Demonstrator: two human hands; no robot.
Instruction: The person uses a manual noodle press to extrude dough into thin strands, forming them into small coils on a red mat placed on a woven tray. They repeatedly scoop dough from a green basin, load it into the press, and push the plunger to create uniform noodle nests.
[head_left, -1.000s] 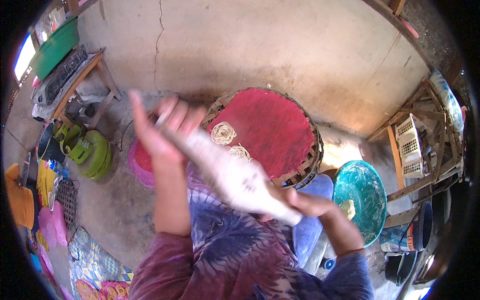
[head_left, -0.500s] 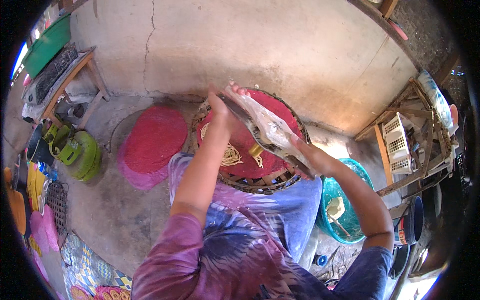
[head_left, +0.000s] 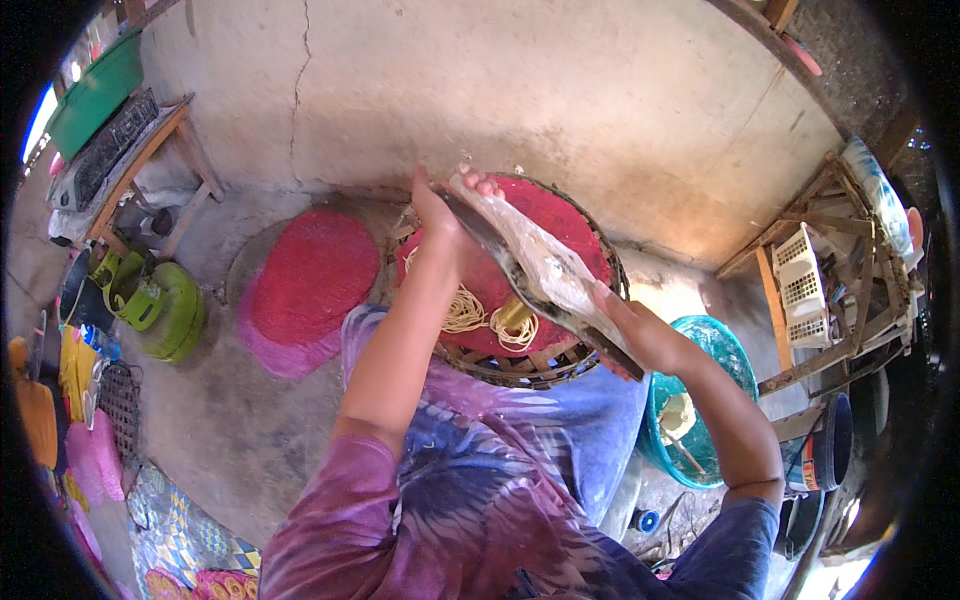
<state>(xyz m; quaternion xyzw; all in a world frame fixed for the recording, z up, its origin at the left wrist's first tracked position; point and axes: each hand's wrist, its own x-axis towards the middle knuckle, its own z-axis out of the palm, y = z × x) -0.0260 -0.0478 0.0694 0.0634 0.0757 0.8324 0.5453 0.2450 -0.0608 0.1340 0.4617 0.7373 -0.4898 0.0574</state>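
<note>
Between my hands is a long dough press with a dark board side and a whitish, dough-smeared face (head_left: 548, 262), slanting down to the right. My left hand (head_left: 440, 212) closes around its upper end, fingertips over the far edge. At the lower end my right hand (head_left: 645, 332) is wrapped on it. A brass tube (head_left: 514, 312) sticks out beneath the press. Thin pale dough strands (head_left: 515, 338) coil right under the tube. Another strand coil (head_left: 463, 312) lies beside my left forearm. Both rest on a round red sheet (head_left: 575, 225) atop a woven basket (head_left: 545, 375), partly hidden by my arms.
Red and pink oval sheets (head_left: 315, 280) lie on the floor at left, near a green gas cylinder (head_left: 170, 315). A teal basin (head_left: 710, 350) with a dough lump (head_left: 677, 415) stands at my right. Beyond it is a wooden rack (head_left: 840, 260). A cracked wall (head_left: 480, 90) rises behind.
Under the brass tube, the hanging strands have grown into a loose coil on the red sheet. The press's lower end has dipped slightly with my right hand; both hands keep their grip.
</note>
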